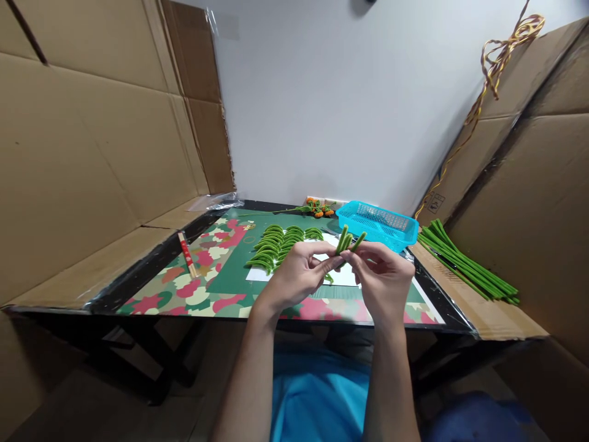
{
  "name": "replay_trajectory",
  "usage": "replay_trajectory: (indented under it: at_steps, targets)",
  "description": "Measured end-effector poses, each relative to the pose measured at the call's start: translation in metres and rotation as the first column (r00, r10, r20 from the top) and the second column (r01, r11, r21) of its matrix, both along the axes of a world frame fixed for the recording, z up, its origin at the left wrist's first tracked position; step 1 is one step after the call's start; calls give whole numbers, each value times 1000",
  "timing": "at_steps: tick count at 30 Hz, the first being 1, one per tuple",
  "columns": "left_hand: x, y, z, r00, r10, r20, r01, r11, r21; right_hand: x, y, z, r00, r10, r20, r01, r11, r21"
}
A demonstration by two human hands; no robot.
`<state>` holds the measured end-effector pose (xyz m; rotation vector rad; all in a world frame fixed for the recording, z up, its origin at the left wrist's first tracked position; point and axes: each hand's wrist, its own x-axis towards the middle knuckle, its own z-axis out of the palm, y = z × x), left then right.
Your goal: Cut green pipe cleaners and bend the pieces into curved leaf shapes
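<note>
My left hand (299,276) and my right hand (384,276) meet above the table's near edge. Both pinch one folded green pipe cleaner (347,240), whose ends stick up between the fingertips. Just beyond the hands, several bent green pipe cleaner pieces (278,244) lie in rows on a white sheet (345,277). The sheet rests on a green mat on the table (151,294).
A blue plastic basket (375,222) stands at the back right. A bundle of long straight green pipe cleaners (464,267) lies on cardboard to the right. A stem with orange blossoms (317,210) lies at the back. Wrapped chopsticks (186,253) lie at the left. Cardboard walls stand on both sides.
</note>
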<state>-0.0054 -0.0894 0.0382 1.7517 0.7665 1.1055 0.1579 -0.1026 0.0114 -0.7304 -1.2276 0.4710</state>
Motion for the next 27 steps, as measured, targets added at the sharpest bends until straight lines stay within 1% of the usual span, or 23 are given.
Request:
replay_trajectory:
  at_steps: [2,4,7,12,15,18,20,22,24,25,27]
  targets:
    - [-2,1,-2,1000,-8,14,9,1000,-30,0,-1,2,1000,-19,22,20,1000,-14]
    - [-3,2,-3,1000,-21,13,21,999,-31,0,-3,4,998,3,59,0,999,-38]
    - [-4,3,-5,999,-36,5,36,999,12,1,-4,4,995,71,68,-66,995,-68]
    - [-1,1,-8,993,-79,-86,86,993,79,1,-3,4,994,102,27,-99,991,-87]
    - [1,1,-7,995,-48,-89,58,991,119,0,-3,7,999,43,16,-42,996,-74]
    - [4,1,-5,998,6,-65,4,987,161,-5,-4,8,992,-125,30,126,992,-13]
    - [6,1,-3,999,23,-48,-14,985,169,-11,-5,8,966,-254,44,253,967,32]
    - [8,1,-2,999,15,-31,-10,987,162,-16,-7,7,941,-338,33,336,940,54]
    - [9,0,-1,1000,-7,-10,8,991,130,-18,-7,7,939,-344,19,343,938,52]
    - [8,0,-1,1000,-19,0,19,995,96,-17,-6,7,948,-319,11,318,947,40]
    - [5,0,-2,999,-34,20,34,999,-3,-13,-4,6,977,-215,-17,214,977,-18]
